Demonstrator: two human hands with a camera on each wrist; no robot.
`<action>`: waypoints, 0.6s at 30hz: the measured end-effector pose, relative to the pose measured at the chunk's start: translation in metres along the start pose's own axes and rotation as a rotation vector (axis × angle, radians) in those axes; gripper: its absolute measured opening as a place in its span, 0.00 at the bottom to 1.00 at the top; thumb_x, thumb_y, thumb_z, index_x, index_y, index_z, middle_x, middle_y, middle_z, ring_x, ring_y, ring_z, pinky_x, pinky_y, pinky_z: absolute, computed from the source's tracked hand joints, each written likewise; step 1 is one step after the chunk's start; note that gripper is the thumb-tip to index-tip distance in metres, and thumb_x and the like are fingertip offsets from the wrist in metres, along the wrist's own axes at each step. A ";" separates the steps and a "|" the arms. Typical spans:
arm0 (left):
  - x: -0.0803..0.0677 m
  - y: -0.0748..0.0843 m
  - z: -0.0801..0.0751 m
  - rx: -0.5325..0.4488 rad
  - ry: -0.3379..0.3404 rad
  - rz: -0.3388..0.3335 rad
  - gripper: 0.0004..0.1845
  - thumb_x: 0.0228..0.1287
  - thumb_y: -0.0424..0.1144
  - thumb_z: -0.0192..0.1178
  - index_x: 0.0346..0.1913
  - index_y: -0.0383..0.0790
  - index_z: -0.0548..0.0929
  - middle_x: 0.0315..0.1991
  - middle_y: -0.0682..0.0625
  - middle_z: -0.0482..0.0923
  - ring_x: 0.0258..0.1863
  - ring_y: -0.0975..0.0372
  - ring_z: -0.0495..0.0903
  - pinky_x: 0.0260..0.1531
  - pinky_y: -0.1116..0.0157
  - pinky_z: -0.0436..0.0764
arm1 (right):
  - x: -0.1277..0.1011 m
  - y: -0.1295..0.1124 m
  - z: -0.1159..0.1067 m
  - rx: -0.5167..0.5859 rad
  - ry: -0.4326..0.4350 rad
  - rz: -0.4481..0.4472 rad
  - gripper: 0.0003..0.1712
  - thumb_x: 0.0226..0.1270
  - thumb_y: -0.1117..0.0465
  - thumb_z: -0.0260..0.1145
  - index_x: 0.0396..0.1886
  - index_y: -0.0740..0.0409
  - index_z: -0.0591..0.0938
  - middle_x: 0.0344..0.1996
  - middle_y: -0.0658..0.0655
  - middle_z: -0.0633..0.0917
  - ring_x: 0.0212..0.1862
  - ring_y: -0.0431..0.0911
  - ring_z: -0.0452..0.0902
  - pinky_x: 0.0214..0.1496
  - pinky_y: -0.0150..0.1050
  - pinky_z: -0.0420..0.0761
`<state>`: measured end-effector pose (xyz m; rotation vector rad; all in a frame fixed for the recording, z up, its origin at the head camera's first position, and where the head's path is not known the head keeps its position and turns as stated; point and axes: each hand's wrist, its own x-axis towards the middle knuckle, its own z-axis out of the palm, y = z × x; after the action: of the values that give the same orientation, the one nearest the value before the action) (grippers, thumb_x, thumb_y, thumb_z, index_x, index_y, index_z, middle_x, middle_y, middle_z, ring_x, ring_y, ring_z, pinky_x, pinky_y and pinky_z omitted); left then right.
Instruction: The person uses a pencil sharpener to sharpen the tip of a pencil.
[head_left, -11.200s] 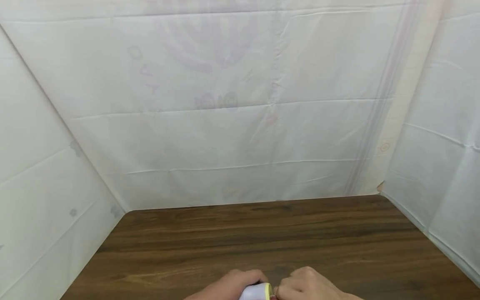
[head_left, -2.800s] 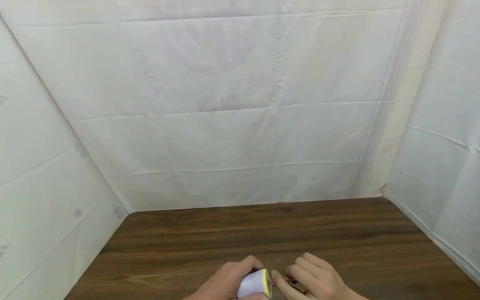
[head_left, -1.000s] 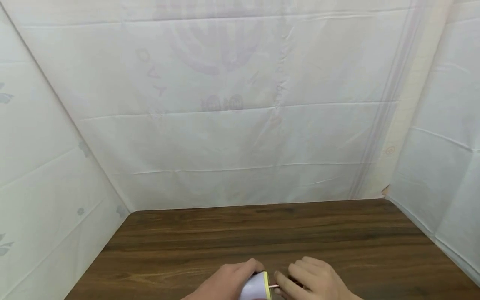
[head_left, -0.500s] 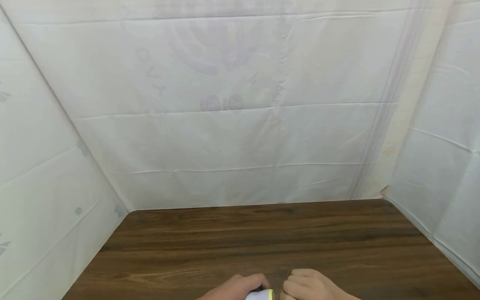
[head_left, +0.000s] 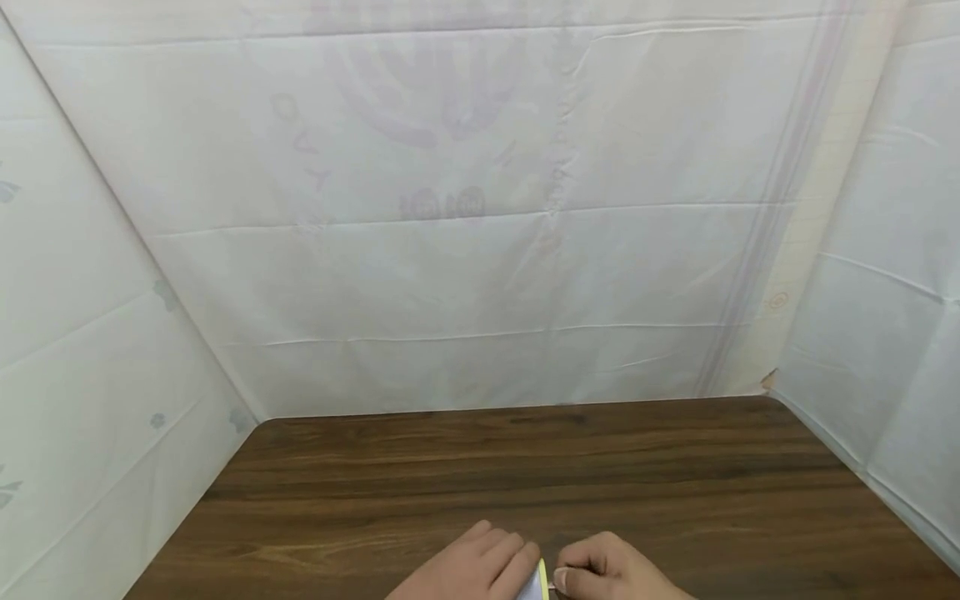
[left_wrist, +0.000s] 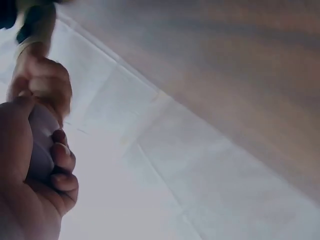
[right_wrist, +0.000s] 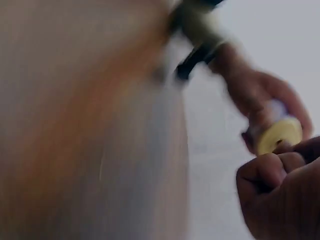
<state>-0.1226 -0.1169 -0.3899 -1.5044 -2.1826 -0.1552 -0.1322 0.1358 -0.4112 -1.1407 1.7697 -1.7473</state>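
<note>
Lilac-white cylinder with a yellow end face (head_left: 537,586) sits at the desk's (head_left: 525,467) near edge, wrapped by your left hand (head_left: 468,571). Your right hand (head_left: 611,573), fingers curled, meets that yellow face; what it pinches is hidden. Beyond, dark woodgrain, then creased white sheeting (head_left: 465,208) bearing faint mirrored lettering, unreadable.
</note>
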 end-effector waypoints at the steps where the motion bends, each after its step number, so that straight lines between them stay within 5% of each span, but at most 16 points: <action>1: 0.000 0.000 0.000 0.070 0.006 0.030 0.25 0.80 0.58 0.57 0.59 0.40 0.79 0.45 0.56 0.80 0.42 0.70 0.77 0.45 0.76 0.72 | 0.000 -0.001 -0.001 0.105 -0.018 0.084 0.19 0.80 0.68 0.53 0.27 0.78 0.69 0.15 0.45 0.69 0.21 0.25 0.64 0.21 0.22 0.64; 3: 0.000 -0.001 0.001 0.134 0.008 0.063 0.25 0.80 0.59 0.55 0.58 0.40 0.80 0.44 0.56 0.80 0.41 0.70 0.77 0.44 0.75 0.73 | 0.000 -0.002 -0.002 0.217 -0.045 0.190 0.23 0.79 0.64 0.53 0.30 0.84 0.66 0.19 0.39 0.73 0.21 0.26 0.67 0.23 0.22 0.67; 5: -0.001 -0.004 0.002 0.114 -0.002 0.068 0.26 0.79 0.60 0.56 0.59 0.40 0.80 0.46 0.56 0.80 0.42 0.69 0.78 0.45 0.75 0.73 | 0.000 -0.002 -0.003 0.225 -0.063 0.204 0.24 0.80 0.63 0.52 0.33 0.86 0.66 0.23 0.38 0.77 0.23 0.27 0.68 0.25 0.23 0.69; 10: -0.004 -0.016 0.003 -0.024 0.043 0.047 0.31 0.71 0.60 0.68 0.62 0.39 0.76 0.48 0.56 0.79 0.45 0.70 0.78 0.47 0.77 0.72 | 0.000 -0.002 -0.006 -0.070 -0.004 0.035 0.12 0.82 0.67 0.56 0.38 0.70 0.79 0.29 0.42 0.80 0.28 0.27 0.71 0.27 0.26 0.75; 14: -0.005 -0.017 0.001 -0.174 0.063 -0.065 0.28 0.73 0.57 0.68 0.62 0.42 0.75 0.47 0.58 0.79 0.41 0.73 0.75 0.45 0.81 0.70 | 0.001 -0.001 -0.008 -0.507 0.082 -0.265 0.08 0.81 0.67 0.61 0.48 0.51 0.83 0.34 0.42 0.80 0.32 0.24 0.68 0.31 0.23 0.76; 18: -0.004 -0.013 -0.004 -0.410 0.010 -0.236 0.20 0.79 0.54 0.62 0.61 0.45 0.75 0.43 0.58 0.80 0.35 0.76 0.73 0.36 0.83 0.71 | 0.012 -0.004 -0.013 -1.157 0.242 -0.792 0.05 0.82 0.61 0.64 0.44 0.51 0.86 0.27 0.42 0.72 0.28 0.27 0.59 0.29 0.18 0.62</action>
<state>-0.1319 -0.1269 -0.3862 -1.4320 -2.4179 -0.7250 -0.1482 0.1350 -0.4022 -2.4030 2.8564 -1.0657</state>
